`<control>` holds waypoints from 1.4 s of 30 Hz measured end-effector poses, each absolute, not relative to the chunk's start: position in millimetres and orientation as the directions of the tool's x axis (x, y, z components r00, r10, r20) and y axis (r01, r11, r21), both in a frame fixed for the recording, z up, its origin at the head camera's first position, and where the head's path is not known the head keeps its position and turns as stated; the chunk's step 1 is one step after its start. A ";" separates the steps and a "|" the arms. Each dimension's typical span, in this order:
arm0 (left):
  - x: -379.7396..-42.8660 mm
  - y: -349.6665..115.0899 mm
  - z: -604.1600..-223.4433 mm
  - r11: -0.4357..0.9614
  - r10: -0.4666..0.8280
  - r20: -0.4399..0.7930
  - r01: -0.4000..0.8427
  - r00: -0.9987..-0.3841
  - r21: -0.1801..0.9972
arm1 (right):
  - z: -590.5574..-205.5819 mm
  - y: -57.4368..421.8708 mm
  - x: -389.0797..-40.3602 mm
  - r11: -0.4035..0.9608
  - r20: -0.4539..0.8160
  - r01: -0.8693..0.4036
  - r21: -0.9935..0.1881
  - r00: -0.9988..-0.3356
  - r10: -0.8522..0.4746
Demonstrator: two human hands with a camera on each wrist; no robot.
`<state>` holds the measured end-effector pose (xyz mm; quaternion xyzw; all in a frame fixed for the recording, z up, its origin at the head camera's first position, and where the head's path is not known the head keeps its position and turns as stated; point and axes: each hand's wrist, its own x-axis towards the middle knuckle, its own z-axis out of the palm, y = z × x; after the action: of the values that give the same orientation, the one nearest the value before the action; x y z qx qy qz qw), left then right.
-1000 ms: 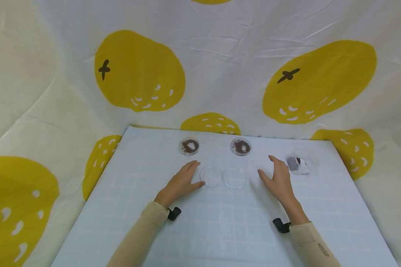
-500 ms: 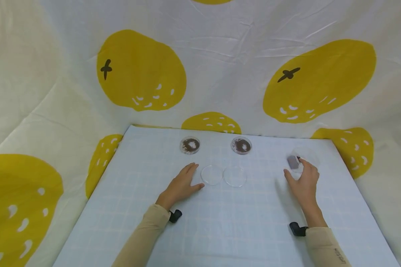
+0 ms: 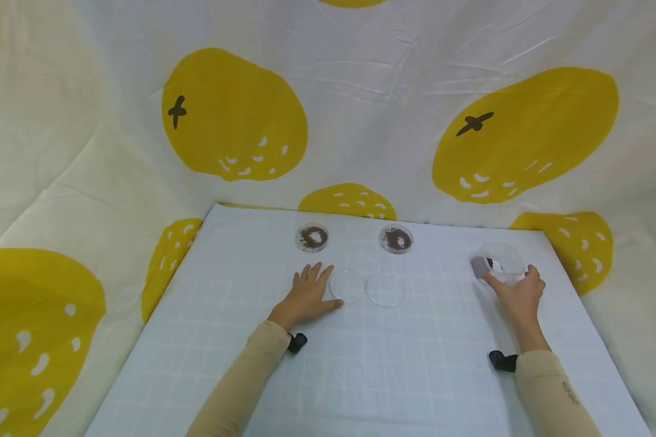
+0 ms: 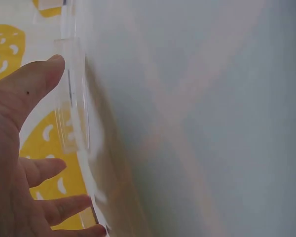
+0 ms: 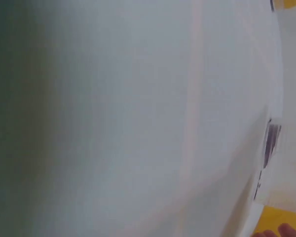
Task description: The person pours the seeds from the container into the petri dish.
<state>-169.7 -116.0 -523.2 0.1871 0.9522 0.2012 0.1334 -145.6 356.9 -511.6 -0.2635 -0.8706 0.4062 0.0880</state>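
My left hand (image 3: 306, 300) lies at the left of two empty clear petri dishes, its fingers spread. Its thumb reaches the rim of the nearer petri dish (image 3: 348, 288), whose clear side wall (image 4: 71, 98) stands beside the thumb in the left wrist view. The second empty petri dish (image 3: 385, 289) sits right alongside. At the right, my right hand (image 3: 519, 294) grips a clear plastic box (image 3: 500, 252) across its front, thumb on one side and fingers on the other. A dark patch and white matter show in the box. In the right wrist view, only fingertips (image 5: 286, 229) appear below the box (image 5: 291, 170).
Toward the back edge stand two petri dishes holding dark brown and white matter, a left one (image 3: 311, 237) and a right one (image 3: 396, 239). A pale checked cloth (image 3: 404, 376) covers the table. Behind it hangs a white curtain (image 3: 361, 121) with yellow fruit prints.
My right hand has moved right from beside the empty dishes to the clear box and taken hold of it. The left hand stays by the dishes, its fingers now more spread.
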 end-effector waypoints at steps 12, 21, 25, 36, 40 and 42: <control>-174.3 -111.9 -525.9 0.869 0.394 -0.233 0.278 -0.889 0.409 | -512.3 357.9 -151.0 0.473 -0.154 0.435 -0.767 -0.839 0.522; -173.7 -111.4 -527.1 0.871 0.393 -0.236 0.277 -0.889 0.405 | -512.8 357.6 -152.1 0.461 -0.154 0.429 -0.777 -0.840 0.521; -173.7 -111.6 -527.0 0.876 0.384 -0.245 0.267 -0.890 0.402 | -511.2 350.0 -151.5 0.451 -0.150 0.404 -0.796 -0.853 0.500; -170.2 -111.3 -522.3 0.874 0.379 -0.244 0.259 -0.893 0.411 | -502.1 313.6 -139.6 0.401 -0.067 0.216 -0.890 -0.933 0.354; -170.2 -111.1 -522.1 0.877 0.374 -0.240 0.258 -0.896 0.405 | -497.2 298.1 -140.2 0.379 -0.003 0.121 -0.918 -0.955 0.296; -170.1 -110.9 -521.6 0.878 0.372 -0.239 0.257 -0.897 0.404 | -494.4 289.8 -140.2 0.387 0.041 0.065 -0.920 -0.965 0.260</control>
<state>-170.1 -110.9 -521.6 0.1646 0.9562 0.1842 0.1568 -140.2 289.8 -494.4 -0.0979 -0.8279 0.5449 0.0895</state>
